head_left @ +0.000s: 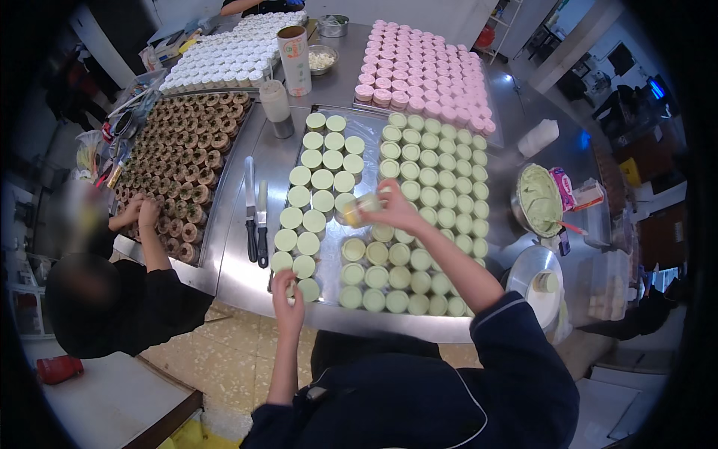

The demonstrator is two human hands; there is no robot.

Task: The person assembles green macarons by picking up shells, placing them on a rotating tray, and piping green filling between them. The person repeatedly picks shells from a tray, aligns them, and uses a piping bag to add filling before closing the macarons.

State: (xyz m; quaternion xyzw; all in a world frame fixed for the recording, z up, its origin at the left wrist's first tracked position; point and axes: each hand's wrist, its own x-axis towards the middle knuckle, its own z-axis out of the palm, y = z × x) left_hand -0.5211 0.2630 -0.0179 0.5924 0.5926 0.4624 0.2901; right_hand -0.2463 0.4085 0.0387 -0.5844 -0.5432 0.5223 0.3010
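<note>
My right hand grips a small clear dessert cup, tilted on its side and blurred, with something yellowish in it. It hangs over the gap between two groups of cups topped in pale green. The left group stands on a metal tray; the right group fills a wider block. My left hand is at the near end of the left group, its fingers curled in; what they hold, if anything, is hidden. Nearby lie two spatulas with black handles.
Left, a co-worker's hands work over a tray of brown-topped cups. White-topped cups and pink-topped cups stand farther back. To the right are a bowl of green cream and a turntable with one cup.
</note>
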